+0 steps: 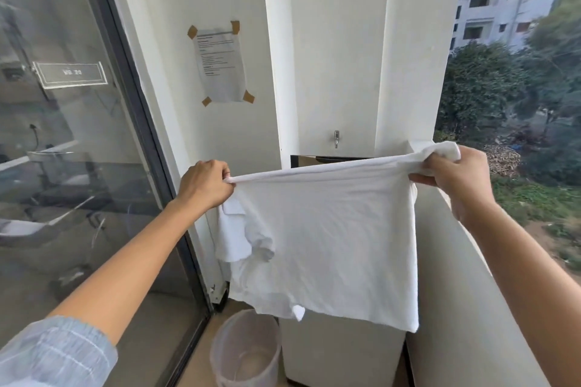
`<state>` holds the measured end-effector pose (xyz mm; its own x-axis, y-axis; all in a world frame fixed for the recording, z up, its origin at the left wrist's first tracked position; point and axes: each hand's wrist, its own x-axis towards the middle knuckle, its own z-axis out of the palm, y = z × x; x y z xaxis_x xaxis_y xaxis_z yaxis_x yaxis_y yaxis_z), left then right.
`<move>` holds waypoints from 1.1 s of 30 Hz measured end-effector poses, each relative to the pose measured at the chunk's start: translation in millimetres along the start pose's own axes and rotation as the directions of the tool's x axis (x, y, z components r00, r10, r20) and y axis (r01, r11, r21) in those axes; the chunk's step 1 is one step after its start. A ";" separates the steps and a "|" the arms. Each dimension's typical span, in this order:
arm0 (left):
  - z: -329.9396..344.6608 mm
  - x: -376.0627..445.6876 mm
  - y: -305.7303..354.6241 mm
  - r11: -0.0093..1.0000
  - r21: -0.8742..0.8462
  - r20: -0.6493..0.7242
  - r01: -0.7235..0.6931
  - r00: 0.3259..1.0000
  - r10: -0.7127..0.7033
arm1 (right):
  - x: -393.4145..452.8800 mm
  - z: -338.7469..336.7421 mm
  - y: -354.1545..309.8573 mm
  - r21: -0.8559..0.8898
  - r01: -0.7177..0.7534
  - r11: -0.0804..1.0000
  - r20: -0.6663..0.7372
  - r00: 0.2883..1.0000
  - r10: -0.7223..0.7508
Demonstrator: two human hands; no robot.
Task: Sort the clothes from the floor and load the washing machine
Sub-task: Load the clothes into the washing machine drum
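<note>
I hold a white T-shirt [330, 229] stretched out flat in front of me at chest height. My left hand [206, 184] pinches its upper left corner, and my right hand [456, 176] grips a bunched part of its upper right corner. A sleeve hangs crumpled at the shirt's left side. Behind and below the shirt stands the white washing machine [339, 352]; only its lower front and a dark strip of its open lid [333, 159] show, the rest is hidden by the cloth.
A translucent plastic bucket [245, 352] stands on the floor left of the machine. A glass sliding door [78, 135] runs along the left. A taped paper notice [220, 64] and a tap [336, 138] are on the white wall. A balcony parapet [456, 292] borders the right.
</note>
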<state>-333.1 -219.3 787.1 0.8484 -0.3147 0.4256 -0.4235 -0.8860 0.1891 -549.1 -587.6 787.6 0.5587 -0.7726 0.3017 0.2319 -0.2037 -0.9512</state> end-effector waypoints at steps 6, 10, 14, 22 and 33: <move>13.8 66.3 -21.2 0.996 -0.085 -0.025 -0.038 0.999 0.036 | 30.6 28.7 -1.8 0.116 -0.041 0.992 -0.088 0.995 0.051; 28.5 103.8 -30.0 0.983 -0.181 -0.017 -0.045 0.999 0.043 | 49.2 44.1 0.6 0.195 -0.009 0.981 -0.177 0.983 0.044; 50.0 133.4 -31.7 0.970 -0.245 0.032 0.013 0.999 -0.005 | 70.0 49.5 9.2 0.171 -0.031 0.985 -0.209 0.976 0.067; 93.8 181.0 5.7 0.847 -0.496 0.229 0.192 0.970 -0.085 | 123.2 59.1 50.9 0.026 -0.136 0.990 -0.267 0.954 0.138; 167.7 281.3 73.4 0.430 -0.832 0.376 0.351 0.926 -0.027 | 249.2 74.5 117.4 0.253 0.004 0.968 -0.066 0.998 0.013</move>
<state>-72.3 -430.0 772.4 0.9169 -0.3952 0.0560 -0.1484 -0.2074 0.9669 -323.2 -759.2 756.0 0.5079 -0.8132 0.2842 0.4278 -0.0482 -0.9026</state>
